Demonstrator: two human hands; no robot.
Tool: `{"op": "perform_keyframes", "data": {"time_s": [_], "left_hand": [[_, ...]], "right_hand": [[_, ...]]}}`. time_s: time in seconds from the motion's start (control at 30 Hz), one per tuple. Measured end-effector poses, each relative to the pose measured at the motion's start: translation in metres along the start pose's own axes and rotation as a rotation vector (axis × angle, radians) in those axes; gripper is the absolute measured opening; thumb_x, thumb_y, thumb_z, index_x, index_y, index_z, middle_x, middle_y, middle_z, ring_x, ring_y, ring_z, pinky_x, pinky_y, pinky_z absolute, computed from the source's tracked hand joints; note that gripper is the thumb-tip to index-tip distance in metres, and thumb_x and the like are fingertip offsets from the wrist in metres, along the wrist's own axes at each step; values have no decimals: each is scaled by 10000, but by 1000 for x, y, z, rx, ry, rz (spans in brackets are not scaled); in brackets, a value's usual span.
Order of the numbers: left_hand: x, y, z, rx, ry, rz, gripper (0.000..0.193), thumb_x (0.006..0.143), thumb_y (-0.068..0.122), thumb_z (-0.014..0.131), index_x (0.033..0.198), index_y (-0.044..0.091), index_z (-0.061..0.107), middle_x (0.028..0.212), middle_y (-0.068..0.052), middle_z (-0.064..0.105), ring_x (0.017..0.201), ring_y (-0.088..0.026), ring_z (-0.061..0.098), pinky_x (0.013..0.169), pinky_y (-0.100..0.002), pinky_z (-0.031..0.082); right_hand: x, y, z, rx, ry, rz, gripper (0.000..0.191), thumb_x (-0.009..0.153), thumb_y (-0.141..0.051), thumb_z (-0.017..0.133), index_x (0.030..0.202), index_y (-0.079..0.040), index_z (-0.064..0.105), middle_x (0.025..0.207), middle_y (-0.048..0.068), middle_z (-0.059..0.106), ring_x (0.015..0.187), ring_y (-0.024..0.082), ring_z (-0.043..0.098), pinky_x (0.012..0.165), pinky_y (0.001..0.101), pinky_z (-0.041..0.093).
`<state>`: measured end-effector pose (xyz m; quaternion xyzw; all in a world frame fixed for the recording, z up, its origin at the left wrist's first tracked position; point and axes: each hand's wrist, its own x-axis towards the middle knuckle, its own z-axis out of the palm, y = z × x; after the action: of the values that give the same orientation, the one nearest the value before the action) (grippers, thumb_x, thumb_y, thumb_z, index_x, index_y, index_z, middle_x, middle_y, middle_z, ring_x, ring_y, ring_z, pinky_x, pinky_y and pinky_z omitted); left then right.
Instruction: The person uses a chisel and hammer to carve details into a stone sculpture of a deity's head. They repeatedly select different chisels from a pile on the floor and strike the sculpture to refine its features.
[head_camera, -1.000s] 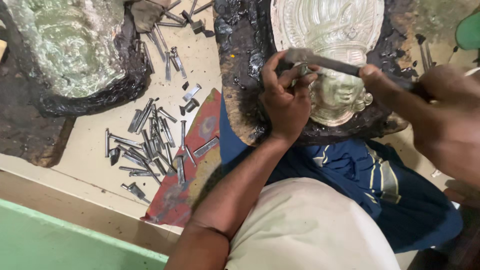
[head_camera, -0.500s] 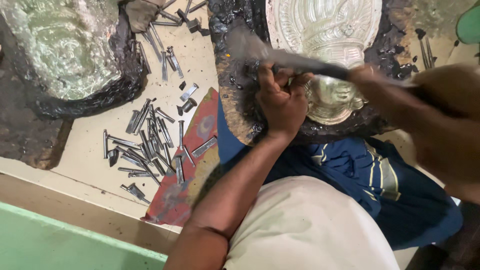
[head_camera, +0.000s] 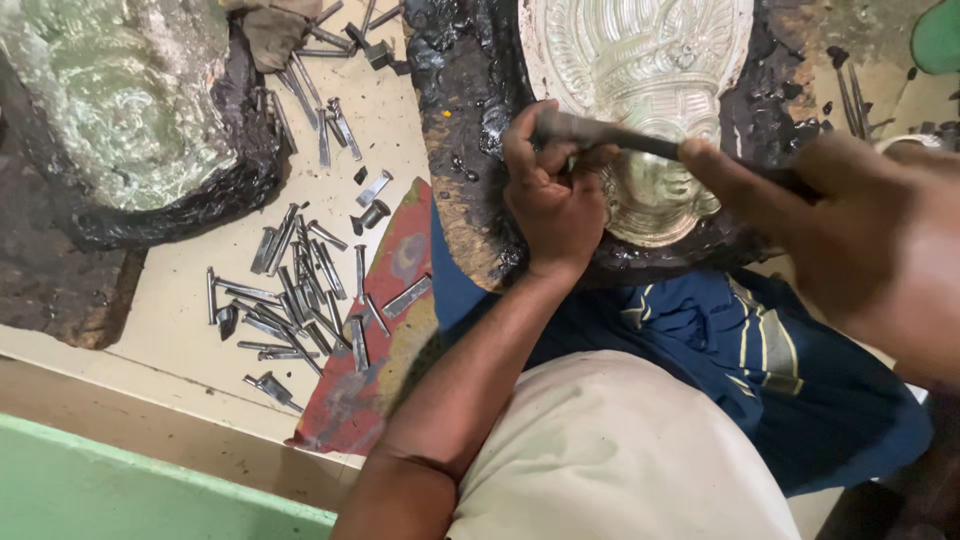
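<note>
On embossed silver plate (head_camera: 650, 60), left hand (head_camera: 550, 205) grips punch, right hand (head_camera: 850, 240) swings hammer (head_camera: 620, 138)

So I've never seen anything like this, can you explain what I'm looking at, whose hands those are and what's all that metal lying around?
The picture comes from a camera worn on a person's head, looking down at that person's own two bare hands. The left hand is closed around a small tool, mostly hidden in the fist, set against a silver embossed metal relief plate. The right hand, blurred, grips a long dark hammer-like tool that lies over the left fist. The plate sits bedded in a black tarry block. To the left, a scatter of small grey metal punches lies on the pale floor, beside a second, greenish relief in its own black bed. A blue cloth lies over the lap.
</note>
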<state>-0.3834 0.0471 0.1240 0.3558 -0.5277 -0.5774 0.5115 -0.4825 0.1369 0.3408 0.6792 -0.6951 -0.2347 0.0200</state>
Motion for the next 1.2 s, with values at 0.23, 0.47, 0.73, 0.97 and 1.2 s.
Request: {"op": "perform_keyframes", "data": {"time_s": [0.23,0.47,0.73,0.97,1.2], "left_hand": [[-1,-4,7,-35,10,-26,573,1006,4,695,1457,73,349,1103,-124,792,995,-99,746,767,-211,592],[-7,-11,7,-172,-47,-32,522,1048,-32,639,1450,91,329,1114,-174,769,1009,-149,754,707,-190,576],[0,9,11,-283,-5,-91,665,1009,-54,733,1500,95,309,1149,-218,747,1028,-205,738,845,-264,609],[63,53,-17,-714,141,9,654,1057,-111,714,1499,166,319,1212,-249,722,1073,-270,736,927,-366,635],[126,16,-77,-331,335,78,482,1087,-73,694,1434,120,421,1096,-160,675,934,-258,701,827,-399,637]], "right_hand": [[-4,8,-3,175,78,-49,701,792,-82,770,1447,-249,581,627,96,583,421,160,527,433,354,446],[0,9,-1,73,-55,-43,755,809,-125,752,1516,-259,521,682,73,566,490,160,521,478,332,453],[-16,16,41,267,49,-20,570,929,-119,663,1484,-170,544,687,89,589,508,152,526,483,348,436],[-98,13,124,1150,392,764,472,996,-82,629,1462,-80,558,706,118,606,507,154,533,462,312,425],[-169,-31,247,1549,375,1279,383,1062,-46,594,1440,10,573,726,148,624,507,155,540,440,276,414]]}}
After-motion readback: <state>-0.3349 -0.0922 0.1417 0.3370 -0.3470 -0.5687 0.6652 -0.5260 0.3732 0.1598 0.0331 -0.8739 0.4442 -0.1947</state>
